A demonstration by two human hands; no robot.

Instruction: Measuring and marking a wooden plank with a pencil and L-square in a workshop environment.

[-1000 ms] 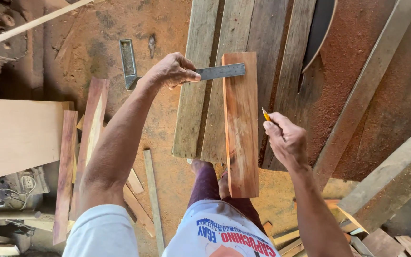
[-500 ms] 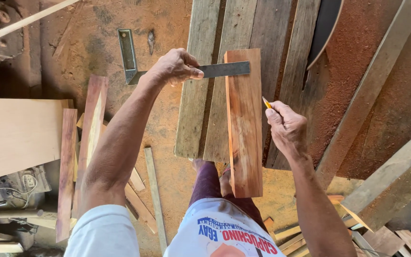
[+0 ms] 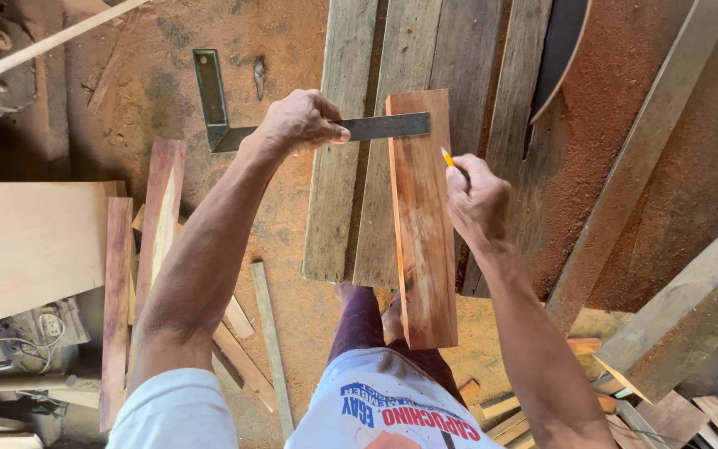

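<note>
The left hand (image 3: 301, 122) is closed around the blade of a metal try square (image 3: 292, 125), fingers curled over the top and the thumb stretched along the blade toward the reddish board (image 3: 420, 216). The square's blade runs across the far end of that board, its tip just past the board's right edge; its other leg sticks up and away, well to the left of the board, over the sawdust floor (image 3: 126, 91).

The right hand (image 3: 477, 199) is closed in a loose fist just right of the reddish board, pinching a yellow pencil (image 3: 448, 157) whose tip points up toward the board's right edge, a little below the square's blade. Whether the tip touches the wood cannot be told.

The reddish board lies lengthwise, its far end resting on 3 grey weathered planks (image 3: 376, 166) and its near end reaching the person's legs. Its left long edge sits on the grey planks; its right edge borders a dark gap beside the next plank.

Left of the reddish board, the floor holds narrow reddish strips (image 3: 159, 216) and a pale flat panel (image 3: 27, 241), leaving a bare sawdust patch between them and the planks. Right of the board, long slanting timbers (image 3: 641, 166) cross the floor, with red sawdust between them.
</note>
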